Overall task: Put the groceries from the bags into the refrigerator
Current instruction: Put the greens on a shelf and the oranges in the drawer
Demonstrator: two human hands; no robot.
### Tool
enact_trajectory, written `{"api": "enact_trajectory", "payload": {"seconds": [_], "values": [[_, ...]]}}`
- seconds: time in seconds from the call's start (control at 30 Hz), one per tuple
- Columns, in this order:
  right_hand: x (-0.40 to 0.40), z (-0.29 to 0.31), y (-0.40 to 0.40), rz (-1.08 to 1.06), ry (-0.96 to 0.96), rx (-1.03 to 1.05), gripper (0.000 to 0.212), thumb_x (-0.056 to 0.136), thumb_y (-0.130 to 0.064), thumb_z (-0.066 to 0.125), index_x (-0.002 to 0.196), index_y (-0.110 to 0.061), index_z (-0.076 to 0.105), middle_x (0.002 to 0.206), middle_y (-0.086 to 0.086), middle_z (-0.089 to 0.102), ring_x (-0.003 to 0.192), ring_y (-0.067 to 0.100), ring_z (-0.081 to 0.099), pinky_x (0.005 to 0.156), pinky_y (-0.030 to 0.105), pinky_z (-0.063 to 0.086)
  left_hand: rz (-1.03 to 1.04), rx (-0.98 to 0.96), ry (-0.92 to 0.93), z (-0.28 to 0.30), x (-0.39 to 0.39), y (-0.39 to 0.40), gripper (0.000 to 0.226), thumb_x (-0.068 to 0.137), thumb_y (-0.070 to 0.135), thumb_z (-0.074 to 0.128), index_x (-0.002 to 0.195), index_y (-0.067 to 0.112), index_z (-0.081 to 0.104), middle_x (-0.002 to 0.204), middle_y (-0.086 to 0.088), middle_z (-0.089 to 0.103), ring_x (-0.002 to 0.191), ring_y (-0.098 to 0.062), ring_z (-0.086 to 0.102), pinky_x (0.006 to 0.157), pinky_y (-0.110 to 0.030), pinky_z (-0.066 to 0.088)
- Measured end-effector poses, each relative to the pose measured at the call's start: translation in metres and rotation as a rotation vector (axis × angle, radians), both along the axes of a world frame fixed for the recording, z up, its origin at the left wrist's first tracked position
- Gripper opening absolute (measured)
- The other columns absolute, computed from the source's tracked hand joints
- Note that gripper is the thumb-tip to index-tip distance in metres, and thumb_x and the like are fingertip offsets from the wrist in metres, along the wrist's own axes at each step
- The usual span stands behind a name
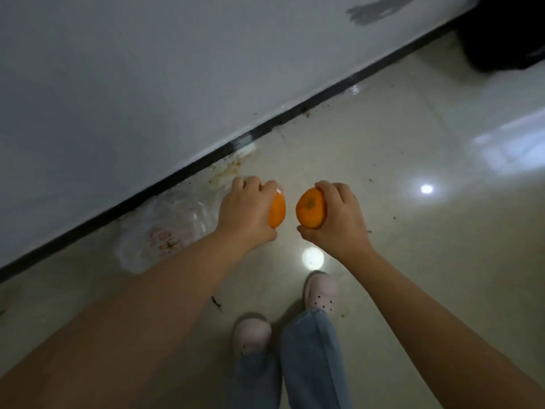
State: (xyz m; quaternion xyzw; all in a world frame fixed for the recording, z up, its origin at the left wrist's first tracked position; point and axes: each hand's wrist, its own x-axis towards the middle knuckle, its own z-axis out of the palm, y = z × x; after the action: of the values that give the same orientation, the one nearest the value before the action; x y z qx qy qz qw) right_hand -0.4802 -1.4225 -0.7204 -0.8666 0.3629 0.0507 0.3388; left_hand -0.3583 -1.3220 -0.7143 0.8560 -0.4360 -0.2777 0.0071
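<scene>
— What did the hands have?
— The left hand [247, 211] gripped one orange [277, 212]; the right hand [336, 219] gripped the other orange [311, 208], both above the tiled floor [398, 172].
— And the bag?
— A clear plastic bag [165, 231] lay by the wall [147, 84].

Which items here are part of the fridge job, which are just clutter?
Job:
- orange in left hand: left orange
- orange in right hand: right orange
- clear plastic bag on the floor by the wall

Just around:
- dark object top right, too dark to identify
- debris along the baseboard
- pink shoes
</scene>
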Motion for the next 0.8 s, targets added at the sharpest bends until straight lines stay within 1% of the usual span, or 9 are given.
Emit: {"api": "enact_trajectory", "payload": {"seconds": [0.07,0.2,0.37,0.5,0.57,0.67,0.8], "values": [[-0.018,0.051,-0.007,-0.063,-0.013,-0.029,0.079,0.067,-0.025,0.079,0.134,-0.015,0.038,0.135,0.009,0.041,0.123,0.026,0.04,0.086,0.023,0.03,-0.066,-0.033,-0.044,0.052,-0.013,-0.013,0.072,0.074,0.046,0.072,0.134,0.025,0.038,0.134,-0.003,0.044,0.122,-0.024,0.039,0.092,-0.031,0.042],[-0.07,0.151,-0.02,-0.238,-0.053,-0.083,0.082,0.067,-0.025,0.079,0.136,-0.016,0.036,0.136,0.009,0.04,0.123,0.027,0.039,0.091,0.029,0.039,-0.244,-0.067,-0.1,0.162,-0.048,-0.046,0.07,0.077,0.036,0.069,0.137,0.024,0.035,0.136,-0.003,0.04,0.124,-0.025,0.036,0.095,-0.033,0.038],[-0.169,0.274,-0.038,-0.498,-0.11,-0.185,0.083,0.066,-0.025,0.08,0.136,-0.017,0.036,0.137,0.008,0.039,0.124,0.026,0.039,0.093,0.031,0.04,-0.451,-0.166,-0.159,0.287,-0.13,-0.095,0.074,0.076,0.031,0.069,0.139,0.025,0.033,0.137,-0.005,0.038,0.125,-0.027,0.034,0.098,-0.036,0.036],[-0.287,0.349,-0.044,-0.713,-0.12,-0.301,0.079,0.066,-0.023,0.079,0.133,-0.016,0.039,0.133,0.009,0.041,0.119,0.026,0.042,0.089,0.033,0.041,-0.632,-0.272,-0.184,0.364,-0.242,-0.132,0.076,0.076,0.032,0.071,0.14,0.024,0.031,0.139,-0.007,0.037,0.127,-0.028,0.033,0.101,-0.037,0.035],[-0.357,0.377,-0.038,-0.844,-0.127,-0.353,0.077,0.063,-0.019,0.08,0.13,-0.014,0.042,0.129,0.011,0.044,0.116,0.028,0.046,0.086,0.03,0.04,-0.736,-0.325,-0.182,0.392,-0.311,-0.145,0.076,0.076,0.032,0.072,0.14,0.024,0.032,0.139,-0.007,0.037,0.128,-0.028,0.033,0.101,-0.037,0.035],[-0.471,0.409,-0.013,-1.029,-0.125,-0.404,0.075,0.061,-0.017,0.081,0.128,-0.011,0.045,0.126,0.013,0.047,0.114,0.029,0.047,0.086,0.027,0.037,-0.895,-0.383,-0.169,0.425,-0.422,-0.151,0.076,0.074,0.033,0.072,0.139,0.025,0.034,0.138,-0.007,0.038,0.127,-0.028,0.034,0.099,-0.037,0.036],[-0.629,0.446,0.036,-1.165,-0.072,-0.487,0.074,0.062,-0.018,0.08,0.128,-0.012,0.046,0.126,0.013,0.049,0.116,0.026,0.047,0.085,0.023,0.034,-1.058,-0.497,-0.08,0.46,-0.585,-0.138,0.071,0.07,0.033,0.075,0.131,0.024,0.04,0.132,-0.008,0.042,0.122,-0.03,0.036,0.095,-0.038,0.039]]}}
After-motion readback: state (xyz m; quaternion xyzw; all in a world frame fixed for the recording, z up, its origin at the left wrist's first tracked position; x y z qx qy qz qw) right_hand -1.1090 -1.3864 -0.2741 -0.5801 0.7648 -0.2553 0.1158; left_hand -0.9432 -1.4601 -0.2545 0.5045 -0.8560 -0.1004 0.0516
